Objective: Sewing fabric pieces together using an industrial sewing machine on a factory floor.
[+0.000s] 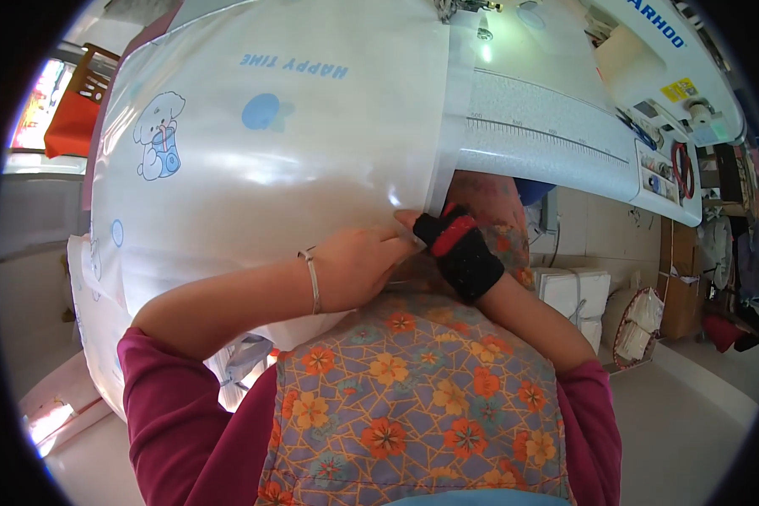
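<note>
A wide, whitish, glossy plastic sheet [329, 143] with a printed blue puppy and blue patches covers the left of the sewing table and hangs over its front edge. My left hand [358, 268], with a thin bracelet at the wrist, is closed at the sheet's near right corner. Right beside it, my right hand [464, 253] wears a black and red fingerless glove and pinches the same edge. The fingertips of both hands meet there, and the gripped bit of edge is partly hidden. A white sewing machine [641, 67] stands at the far right; its needle area [472, 8] is lit.
A ruler scale [548, 131] runs along the table's front. Scissors [638, 128] and a compartment tray [658, 179] lie at the right end. Below are tied white bundles [572, 295], a basket [638, 329] and a cardboard box [679, 253]. A flowered apron [413, 396] covers my lap.
</note>
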Demonstrator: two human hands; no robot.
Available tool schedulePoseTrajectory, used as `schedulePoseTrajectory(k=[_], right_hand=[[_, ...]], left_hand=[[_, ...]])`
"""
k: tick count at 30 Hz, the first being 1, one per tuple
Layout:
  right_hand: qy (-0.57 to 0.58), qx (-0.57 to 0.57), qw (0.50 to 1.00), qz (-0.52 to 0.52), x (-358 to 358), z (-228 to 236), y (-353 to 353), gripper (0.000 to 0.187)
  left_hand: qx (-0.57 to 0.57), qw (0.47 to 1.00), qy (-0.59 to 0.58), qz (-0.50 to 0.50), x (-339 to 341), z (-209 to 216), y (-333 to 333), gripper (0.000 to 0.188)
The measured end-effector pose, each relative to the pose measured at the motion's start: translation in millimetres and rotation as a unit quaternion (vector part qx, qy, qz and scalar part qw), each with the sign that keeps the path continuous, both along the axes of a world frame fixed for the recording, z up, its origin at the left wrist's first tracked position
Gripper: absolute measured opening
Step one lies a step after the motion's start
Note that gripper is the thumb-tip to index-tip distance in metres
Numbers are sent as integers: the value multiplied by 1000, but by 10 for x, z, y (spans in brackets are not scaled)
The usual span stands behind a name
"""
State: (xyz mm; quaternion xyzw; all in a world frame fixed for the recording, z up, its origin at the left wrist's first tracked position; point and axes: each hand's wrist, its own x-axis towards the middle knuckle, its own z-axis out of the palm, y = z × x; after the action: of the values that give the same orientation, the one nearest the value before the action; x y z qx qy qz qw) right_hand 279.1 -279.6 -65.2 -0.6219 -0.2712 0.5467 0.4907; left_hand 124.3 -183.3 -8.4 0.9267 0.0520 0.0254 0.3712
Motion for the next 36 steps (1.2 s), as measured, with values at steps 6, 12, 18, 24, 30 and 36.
schedulePoseTrajectory(k=[6,12,18,24,30,36], right_hand=[[47,53,997,16,-42,11,-80,51],[24,104,992,-61,52,-94,-70,45],[-28,100,994,-41,363,-176,55,50],[-41,88,995,-11,282,-390,-31,38],[-114,90,982,125,550,-1406,130,38],[-204,178,962,33,386,-206,11,35]], left_hand=[[333,937,-101,42,998,280,1025,24],[376,910,-89,148,1453,49,1267,30],[356,915,-65,176,1610,-2,1405,38],[367,915,-6,170,1506,26,1201,47],[338,930,-47,138,1650,40,1352,46],[279,954,-82,75,1120,13,1354,39]])
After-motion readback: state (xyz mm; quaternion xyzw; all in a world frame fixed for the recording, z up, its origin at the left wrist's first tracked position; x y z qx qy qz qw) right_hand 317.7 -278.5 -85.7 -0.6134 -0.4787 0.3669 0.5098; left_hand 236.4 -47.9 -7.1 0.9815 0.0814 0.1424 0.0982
